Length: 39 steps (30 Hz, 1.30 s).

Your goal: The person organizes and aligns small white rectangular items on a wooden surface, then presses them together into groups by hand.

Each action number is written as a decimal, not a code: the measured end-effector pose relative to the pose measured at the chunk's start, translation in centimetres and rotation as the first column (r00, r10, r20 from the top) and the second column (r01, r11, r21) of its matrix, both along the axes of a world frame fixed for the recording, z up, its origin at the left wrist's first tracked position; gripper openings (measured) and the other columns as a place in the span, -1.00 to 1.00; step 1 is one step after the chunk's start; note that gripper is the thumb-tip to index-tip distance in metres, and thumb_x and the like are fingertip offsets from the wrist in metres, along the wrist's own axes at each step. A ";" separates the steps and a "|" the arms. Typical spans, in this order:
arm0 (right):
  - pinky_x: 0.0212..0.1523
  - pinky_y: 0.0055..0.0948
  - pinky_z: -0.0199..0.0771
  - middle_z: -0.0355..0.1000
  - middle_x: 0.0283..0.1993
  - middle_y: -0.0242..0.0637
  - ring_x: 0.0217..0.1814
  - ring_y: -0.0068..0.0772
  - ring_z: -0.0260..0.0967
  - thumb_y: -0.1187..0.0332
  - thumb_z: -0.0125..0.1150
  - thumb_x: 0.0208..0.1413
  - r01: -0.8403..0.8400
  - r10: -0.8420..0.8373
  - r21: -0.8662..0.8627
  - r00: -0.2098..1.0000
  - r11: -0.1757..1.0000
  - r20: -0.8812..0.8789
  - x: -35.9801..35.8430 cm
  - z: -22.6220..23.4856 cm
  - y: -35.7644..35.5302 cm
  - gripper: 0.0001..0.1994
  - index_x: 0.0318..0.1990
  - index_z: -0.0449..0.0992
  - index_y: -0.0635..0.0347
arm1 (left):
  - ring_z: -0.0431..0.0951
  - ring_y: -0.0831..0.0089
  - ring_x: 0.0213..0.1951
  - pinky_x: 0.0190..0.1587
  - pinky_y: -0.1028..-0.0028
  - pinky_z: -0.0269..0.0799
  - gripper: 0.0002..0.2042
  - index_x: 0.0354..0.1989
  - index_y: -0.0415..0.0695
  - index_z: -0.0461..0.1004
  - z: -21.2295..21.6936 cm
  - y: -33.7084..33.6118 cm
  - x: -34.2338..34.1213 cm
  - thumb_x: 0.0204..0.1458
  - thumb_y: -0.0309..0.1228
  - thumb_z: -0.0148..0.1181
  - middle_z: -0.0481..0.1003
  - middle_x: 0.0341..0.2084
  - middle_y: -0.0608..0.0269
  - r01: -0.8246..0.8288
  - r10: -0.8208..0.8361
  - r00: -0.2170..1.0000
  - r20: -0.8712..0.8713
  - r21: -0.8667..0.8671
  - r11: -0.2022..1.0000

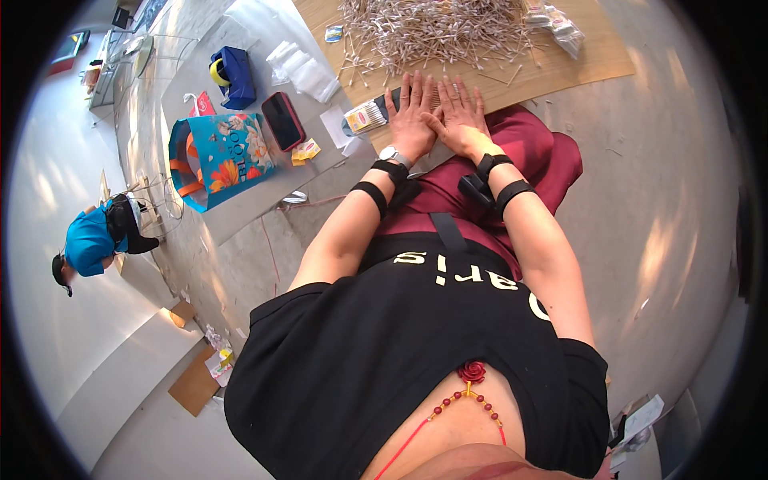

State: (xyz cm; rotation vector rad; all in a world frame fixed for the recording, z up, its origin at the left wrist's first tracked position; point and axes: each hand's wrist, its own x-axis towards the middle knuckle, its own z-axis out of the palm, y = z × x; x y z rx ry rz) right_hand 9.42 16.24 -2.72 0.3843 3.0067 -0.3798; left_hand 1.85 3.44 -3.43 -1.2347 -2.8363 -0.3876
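Note:
My left hand [411, 120] lies flat with its fingers stretched out at the near edge of the wooden board [588, 64]. Beside it my right hand [462, 118] is also flat, and its thumb touches the left hand. Both palms press over a row of thin sticks, mostly hidden, and a dark strip that shows in part near the left fingers. Just left of my left hand is a small pack of cotton swabs [366, 118] with a yellow and red label. Beyond my fingertips spreads a large heap of loose cotton swabs [432, 36].
Clear plastic bags [566, 36] lie right of the heap. On the left surface are a blue tape dispenser [232, 78], folded plastic bags [302, 72], a phone [283, 122], yellow packets [305, 152] and a blue floral bag [224, 158]. Another person [92, 238] sits far left.

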 end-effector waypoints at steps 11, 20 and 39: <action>0.66 0.06 -0.74 -0.36 0.75 -0.39 0.78 -0.29 -0.64 -0.46 -0.34 0.32 -0.001 -0.012 0.134 0.995 0.991 0.095 0.0 1.7 -0.7 -0.03 0.65 -0.21 0.03 | -0.35 0.10 0.64 0.56 -0.08 -0.50 -0.23 0.61 -0.18 -0.09 4.3 -8.1 -1.6 0.38 -0.03 -0.02 -0.19 0.64 0.07 -0.195 0.189 0.979 0.074 0.083 0.977; 0.64 0.13 -0.80 -0.35 0.75 -0.42 0.78 -0.29 -0.63 -0.44 -0.36 0.34 -0.055 0.046 0.102 0.995 0.993 0.088 -1.5 0.9 -3.7 -0.06 0.65 -0.20 0.03 | -0.43 0.06 0.64 0.55 -0.13 -0.49 -0.19 0.61 -0.26 -0.19 1.1 -11.4 -0.8 0.42 0.08 -0.16 -0.27 0.63 -0.03 -0.336 0.305 0.916 0.262 0.082 0.938; 0.66 0.06 -0.70 -0.31 0.75 -0.34 0.78 -0.27 -0.56 -0.28 -0.16 0.35 -0.142 0.139 0.082 0.990 0.987 0.033 -3.4 0.9 -6.7 -0.11 0.65 -0.17 0.07 | -0.44 -0.05 0.63 0.55 -0.08 -0.50 -0.16 0.59 -0.29 -0.15 -1.3 -10.4 -0.9 0.40 0.14 -0.16 -0.27 0.61 -0.18 -0.286 0.240 0.932 0.271 0.149 0.947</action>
